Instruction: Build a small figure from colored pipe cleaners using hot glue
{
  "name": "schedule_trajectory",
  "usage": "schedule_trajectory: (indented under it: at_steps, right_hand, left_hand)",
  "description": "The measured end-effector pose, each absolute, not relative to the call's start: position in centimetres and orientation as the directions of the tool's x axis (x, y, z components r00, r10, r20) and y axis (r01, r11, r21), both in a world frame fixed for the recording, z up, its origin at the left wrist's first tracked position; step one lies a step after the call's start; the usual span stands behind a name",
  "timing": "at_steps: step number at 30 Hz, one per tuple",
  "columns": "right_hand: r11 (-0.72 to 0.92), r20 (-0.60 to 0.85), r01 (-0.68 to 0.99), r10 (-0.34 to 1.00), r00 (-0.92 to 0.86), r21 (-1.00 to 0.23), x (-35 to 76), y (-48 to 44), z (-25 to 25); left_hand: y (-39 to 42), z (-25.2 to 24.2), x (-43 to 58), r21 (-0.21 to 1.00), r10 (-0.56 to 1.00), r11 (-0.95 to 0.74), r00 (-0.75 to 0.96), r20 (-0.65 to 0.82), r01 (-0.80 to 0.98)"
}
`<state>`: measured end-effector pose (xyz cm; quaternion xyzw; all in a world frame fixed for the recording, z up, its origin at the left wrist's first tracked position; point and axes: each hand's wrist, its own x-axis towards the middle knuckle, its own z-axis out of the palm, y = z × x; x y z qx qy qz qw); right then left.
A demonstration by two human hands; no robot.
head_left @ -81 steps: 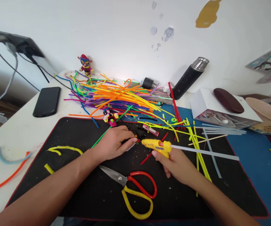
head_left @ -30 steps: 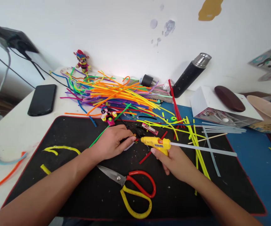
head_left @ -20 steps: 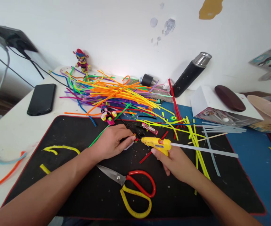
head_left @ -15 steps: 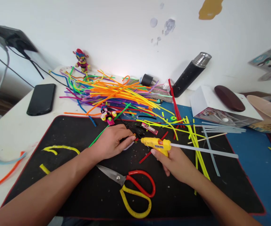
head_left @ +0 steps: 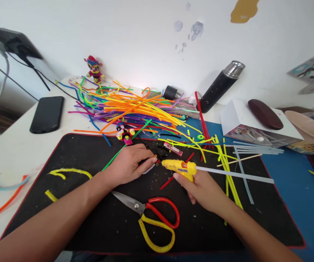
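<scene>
My right hand [head_left: 200, 185] is closed around the grip of a yellow hot glue gun [head_left: 179, 166]. A long clear glue stick [head_left: 236, 174] runs out of the gun's back, and its nozzle points left toward the fingertips of my left hand [head_left: 132, 163]. Thumb and fingers of that hand are pinched together on a tiny red piece [head_left: 157, 161], too small to name. Just behind my left hand lies a small pipe-cleaner figure [head_left: 125, 134] in pink, black and yellow. Scissors [head_left: 137, 207] with one red and one yellow handle lie in front of my hands.
A pile of coloured pipe cleaners [head_left: 140, 109] spreads along the back. At the right are yellow pipe cleaners [head_left: 228, 174], spare glue sticks [head_left: 258, 147], a white box [head_left: 233, 122] and a black thermos [head_left: 217, 91]. A phone [head_left: 47, 114] lies left; a second figure [head_left: 94, 69] stands behind.
The glue gun in my right hand has shifted very slightly left, its nozzle nearer the left fingertips. My left hand keeps its pinch in the same place.
</scene>
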<state>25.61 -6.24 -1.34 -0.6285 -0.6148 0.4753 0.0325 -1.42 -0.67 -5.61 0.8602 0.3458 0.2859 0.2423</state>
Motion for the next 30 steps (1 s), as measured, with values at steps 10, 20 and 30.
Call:
schedule_trajectory:
  at_steps: [10, 20, 30]
  right_hand:
    - [-0.245, -0.552, 0.732, 0.808, -0.208, -0.635, 25.44, -5.99, -1.07]
    - [-0.241, -0.551, 0.748, 0.811, -0.196, -0.619, 25.66, -5.96, -1.34]
    - [-0.246, -0.552, 0.748, 0.813, -0.187, -0.616, 25.85, -6.06, -1.48]
  left_hand:
    - [-0.68, -5.62, -1.39, 0.623, 0.742, -0.634, 0.588, 0.322, 0.458]
    - [-0.65, -5.66, -1.44, 0.621, 0.739, -0.634, 0.596, 0.314, 0.461]
    - [-0.61, -5.66, -1.49, 0.623, 0.739, -0.631, 0.603, 0.301, 0.462]
